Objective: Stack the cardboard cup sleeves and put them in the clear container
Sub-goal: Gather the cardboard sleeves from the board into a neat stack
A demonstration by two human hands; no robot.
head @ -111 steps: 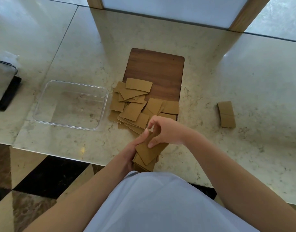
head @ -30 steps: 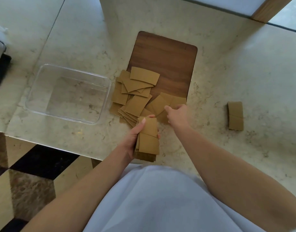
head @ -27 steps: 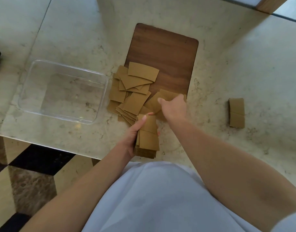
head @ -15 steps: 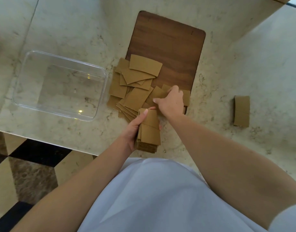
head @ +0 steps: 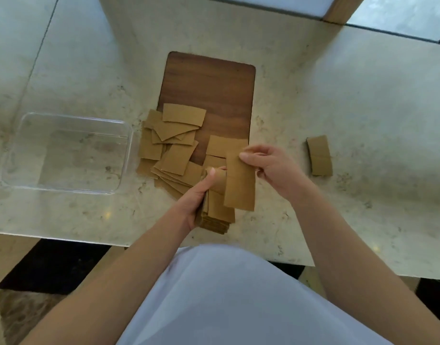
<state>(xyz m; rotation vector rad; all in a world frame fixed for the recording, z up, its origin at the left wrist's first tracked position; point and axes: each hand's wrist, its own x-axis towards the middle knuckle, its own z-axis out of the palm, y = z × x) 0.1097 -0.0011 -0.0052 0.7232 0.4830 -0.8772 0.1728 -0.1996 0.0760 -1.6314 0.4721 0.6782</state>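
My left hand grips a stack of flat brown cardboard sleeves near the counter's front edge. My right hand pinches one sleeve by its far end and holds it just above the stack, slightly to its right. A loose pile of sleeves lies partly on a dark wooden board. The clear container sits to the left of the pile with nothing in it. One more sleeve lies alone to the right.
The marble counter ends close to my body, with a checkered floor below. A wooden frame post and window stand at the back right.
My right hand has lifted one sleeve from the pile on the board and drawn it back over the stack in my left hand. The camera view has shifted slightly.
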